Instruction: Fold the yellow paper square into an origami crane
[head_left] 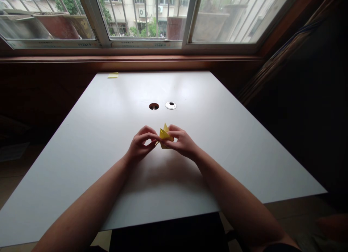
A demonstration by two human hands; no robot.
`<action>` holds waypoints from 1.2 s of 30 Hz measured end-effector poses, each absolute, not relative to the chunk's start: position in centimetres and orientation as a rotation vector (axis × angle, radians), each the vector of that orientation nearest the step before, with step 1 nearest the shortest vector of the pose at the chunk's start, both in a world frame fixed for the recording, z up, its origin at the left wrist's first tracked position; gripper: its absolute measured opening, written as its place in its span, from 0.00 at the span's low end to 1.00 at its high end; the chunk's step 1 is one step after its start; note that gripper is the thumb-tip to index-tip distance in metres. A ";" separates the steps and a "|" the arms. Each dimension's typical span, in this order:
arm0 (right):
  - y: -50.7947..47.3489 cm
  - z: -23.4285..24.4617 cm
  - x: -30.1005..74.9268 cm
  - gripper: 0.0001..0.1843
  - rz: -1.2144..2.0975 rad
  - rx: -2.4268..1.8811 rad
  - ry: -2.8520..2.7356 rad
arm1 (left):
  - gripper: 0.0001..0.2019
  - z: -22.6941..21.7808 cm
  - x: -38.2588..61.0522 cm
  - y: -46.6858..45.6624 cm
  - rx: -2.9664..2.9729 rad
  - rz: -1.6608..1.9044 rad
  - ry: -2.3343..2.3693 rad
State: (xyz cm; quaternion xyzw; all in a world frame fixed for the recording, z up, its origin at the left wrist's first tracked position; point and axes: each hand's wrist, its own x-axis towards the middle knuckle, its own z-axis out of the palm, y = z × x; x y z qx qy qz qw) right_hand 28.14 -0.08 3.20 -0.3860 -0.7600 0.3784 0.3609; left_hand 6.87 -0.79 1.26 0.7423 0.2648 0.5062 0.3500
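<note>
A small yellow folded paper (164, 134) with pointed tips sticking up is held between my two hands, above the middle of the white table. My left hand (141, 141) pinches its left side between thumb and fingers, where a narrow bit of the paper shows at the fingertips. From the other side, my right hand (181, 140) grips the paper's body, thumb in front and fingers behind. Parts of the folds are hidden by the fingers.
On the white table (217, 154), a round cable hole (153, 106) lies beyond my hands, with its metal cover (170, 105) beside it. Yellow paper slips (113, 75) rest at the far left corner. Behind the table is a window (146, 16), with a dark curtain at right.
</note>
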 end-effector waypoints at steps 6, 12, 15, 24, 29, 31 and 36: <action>0.0 2.9 28.1 0.02 0.934 -0.998 -1.966 | 0.09 1.7 6.7 -1.1 1.782 1.233 0.675; 0.3 2.2 28.2 0.03 0.645 -0.966 -2.035 | 0.09 1.0 7.2 -1.0 1.533 1.149 0.741; 0.5 1.8 28.3 0.03 0.427 -0.967 -2.093 | 0.14 0.5 7.5 -0.7 1.409 1.124 0.804; 0.4 1.8 28.3 0.05 0.126 -0.940 -2.203 | 0.18 0.1 7.9 -0.2 1.221 1.052 0.891; 0.3 1.8 28.3 0.04 0.255 -0.955 -2.173 | 0.18 -0.1 8.0 -0.1 1.203 1.085 0.892; 0.3 1.7 28.3 0.03 0.353 -0.965 -2.141 | 0.17 -0.1 8.0 -0.1 1.215 1.108 0.908; 0.2 1.8 28.1 0.04 0.571 -0.990 -2.038 | 0.14 0.0 7.9 -0.2 1.327 1.155 0.986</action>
